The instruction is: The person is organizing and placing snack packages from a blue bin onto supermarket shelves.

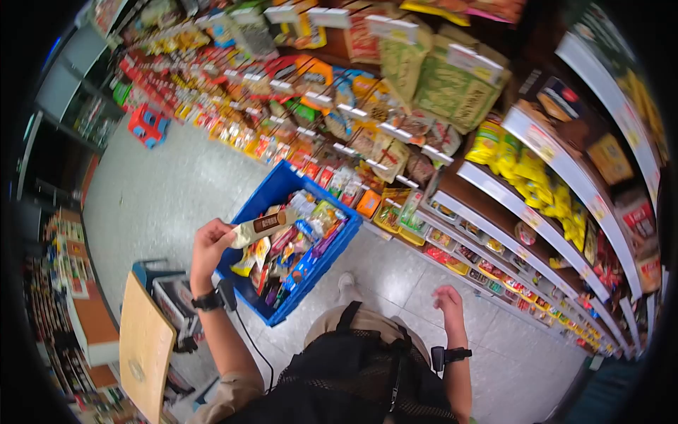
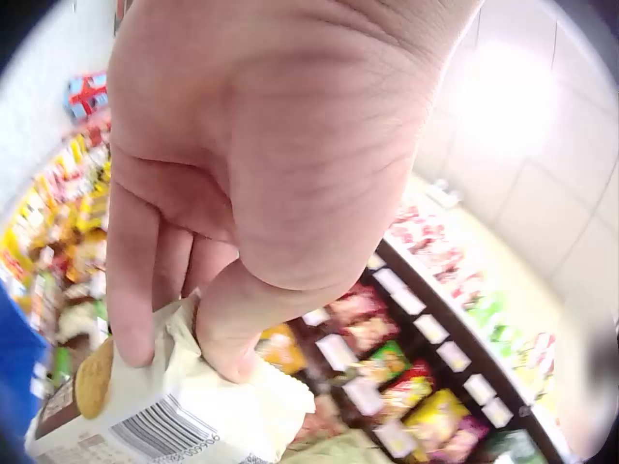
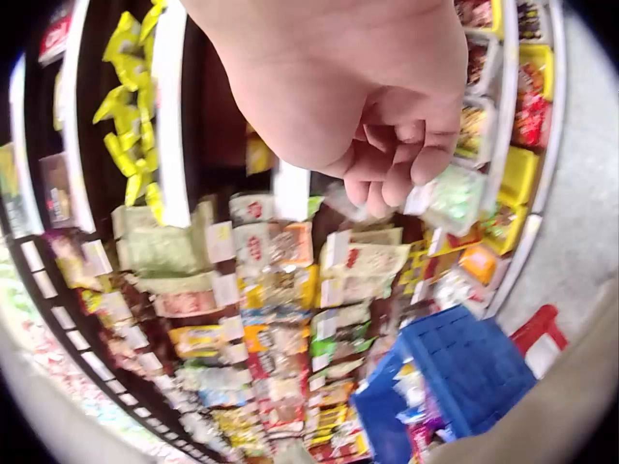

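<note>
My left hand [image 1: 210, 247] pinches one end of a long cream-coloured snack packet [image 1: 265, 225] between thumb and fingers. The packet has a brown label, and its barcode side shows in the left wrist view, where the crimped end sticks out past the thumb. It overlaps the blue crate [image 1: 314, 288] in the head view; the crate is full of mixed packaged snacks [image 1: 293, 244]. Holding nothing, my right hand [image 1: 448, 302] hangs with loosely curled fingers on the right side of my body. In its wrist view the hand [image 3: 358, 106] overlaps the snack shelves.
Shelves of bagged snacks run along the far side and the right, with yellow bags [image 1: 522, 169] on one level. To the left stand a wooden board [image 1: 145, 346] and a dark-framed box [image 1: 176, 304]. A red and blue toy-like object [image 1: 148, 127] is on the far floor.
</note>
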### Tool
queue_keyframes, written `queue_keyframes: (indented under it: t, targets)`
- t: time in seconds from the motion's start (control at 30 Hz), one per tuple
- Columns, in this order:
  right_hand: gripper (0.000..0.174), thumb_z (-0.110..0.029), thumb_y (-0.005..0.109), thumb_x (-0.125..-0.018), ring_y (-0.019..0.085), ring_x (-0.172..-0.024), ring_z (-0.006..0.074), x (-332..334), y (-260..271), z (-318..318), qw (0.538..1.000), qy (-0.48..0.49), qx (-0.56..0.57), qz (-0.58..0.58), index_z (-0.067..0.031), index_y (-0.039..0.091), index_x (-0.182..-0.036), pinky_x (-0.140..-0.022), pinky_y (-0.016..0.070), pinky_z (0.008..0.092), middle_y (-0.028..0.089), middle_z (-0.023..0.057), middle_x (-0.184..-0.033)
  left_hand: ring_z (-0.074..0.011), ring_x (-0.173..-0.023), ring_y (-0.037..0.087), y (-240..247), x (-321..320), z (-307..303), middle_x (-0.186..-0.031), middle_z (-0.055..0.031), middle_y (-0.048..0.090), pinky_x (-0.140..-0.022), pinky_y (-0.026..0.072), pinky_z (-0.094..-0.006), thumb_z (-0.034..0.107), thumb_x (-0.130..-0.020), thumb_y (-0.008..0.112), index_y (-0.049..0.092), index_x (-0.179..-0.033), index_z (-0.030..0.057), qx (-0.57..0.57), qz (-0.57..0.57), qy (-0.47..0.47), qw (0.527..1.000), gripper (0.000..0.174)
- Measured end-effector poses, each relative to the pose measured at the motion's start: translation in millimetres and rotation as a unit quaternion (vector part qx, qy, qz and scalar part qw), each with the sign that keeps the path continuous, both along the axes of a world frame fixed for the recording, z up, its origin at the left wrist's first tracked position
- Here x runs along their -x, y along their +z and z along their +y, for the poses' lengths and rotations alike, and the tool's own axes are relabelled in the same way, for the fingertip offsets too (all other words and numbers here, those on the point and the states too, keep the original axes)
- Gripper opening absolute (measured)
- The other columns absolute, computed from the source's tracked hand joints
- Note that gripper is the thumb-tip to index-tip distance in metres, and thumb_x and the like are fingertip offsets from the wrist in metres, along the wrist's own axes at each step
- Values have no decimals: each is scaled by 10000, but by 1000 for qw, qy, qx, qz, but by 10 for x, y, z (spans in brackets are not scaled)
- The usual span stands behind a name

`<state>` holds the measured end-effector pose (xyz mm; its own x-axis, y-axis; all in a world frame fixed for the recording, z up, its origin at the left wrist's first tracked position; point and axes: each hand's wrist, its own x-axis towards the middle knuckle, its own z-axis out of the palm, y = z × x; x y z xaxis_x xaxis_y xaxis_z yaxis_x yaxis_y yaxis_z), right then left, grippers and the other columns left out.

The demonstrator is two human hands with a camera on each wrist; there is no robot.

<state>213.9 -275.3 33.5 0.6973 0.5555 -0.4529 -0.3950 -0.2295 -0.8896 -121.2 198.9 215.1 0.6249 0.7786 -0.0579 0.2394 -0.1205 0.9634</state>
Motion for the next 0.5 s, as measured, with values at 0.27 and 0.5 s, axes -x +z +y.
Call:
queue_keyframes:
  t: [0.27, 0.5]
  targets:
    - [519, -382, 471, -1018, 569, -1175, 225, 132, 1917, 710, 873, 90, -398, 267, -68, 379, -1420, -970, 469, 360, 538, 146, -1366, -300, -924, 698, 1142, -1847, -2002, -967, -125, 719, -816, 565, -387, -61, -696, 662, 630, -757, 22, -342, -133, -287, 885, 108]
    - [598, -120, 617, -933, 509, -1214, 166, -130, 1983, -355, 937, -141, -305, 93, -57, 306, -1440, -1023, 421, 333, 505, 76, -1325, -272, -954, 672, 877, -2625, -3318, -1045, -83, 691, -820, 539, -346, 3, -757, 712, 673, -881, 42, -304, -152, -461, 820, 136]
